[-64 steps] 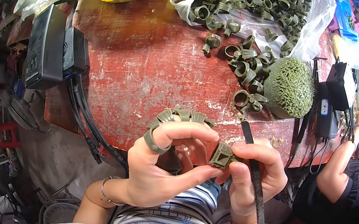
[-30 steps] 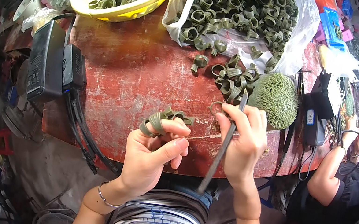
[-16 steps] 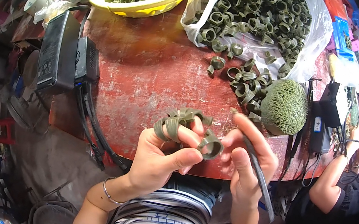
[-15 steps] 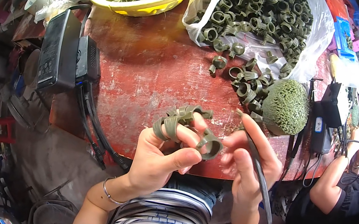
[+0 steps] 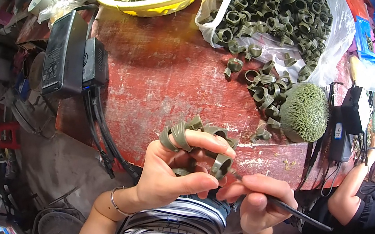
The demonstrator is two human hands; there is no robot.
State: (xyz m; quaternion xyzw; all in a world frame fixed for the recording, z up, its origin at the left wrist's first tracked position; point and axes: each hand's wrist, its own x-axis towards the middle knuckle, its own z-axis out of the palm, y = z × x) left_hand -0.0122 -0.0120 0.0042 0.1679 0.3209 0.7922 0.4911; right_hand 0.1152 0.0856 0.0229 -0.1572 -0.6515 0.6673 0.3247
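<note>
My left hand wears several olive-green ribbed plastic rings on its fingers. Between its thumb and fingertips it grips another green ring, its round opening partly turned to the right. My right hand is closed around a slim dark pen-like tool. The tool's thin tip reaches the right side of the gripped ring; whether it touches cannot be made out. Both hands are held above the table's near edge. Beyond them, loose green rings lie beside a round porous green block.
A yellow basin of green rings stands at the back of the red worn table. A clear plastic bag spills more rings. Black adapter boxes with cables stand left, others right. Another person's arm is at right.
My right hand has lowered and swung its tool from steeply slanted to nearly level, its tip now by the ring. My left fingers have curled around the ring. The view shifted slightly.
</note>
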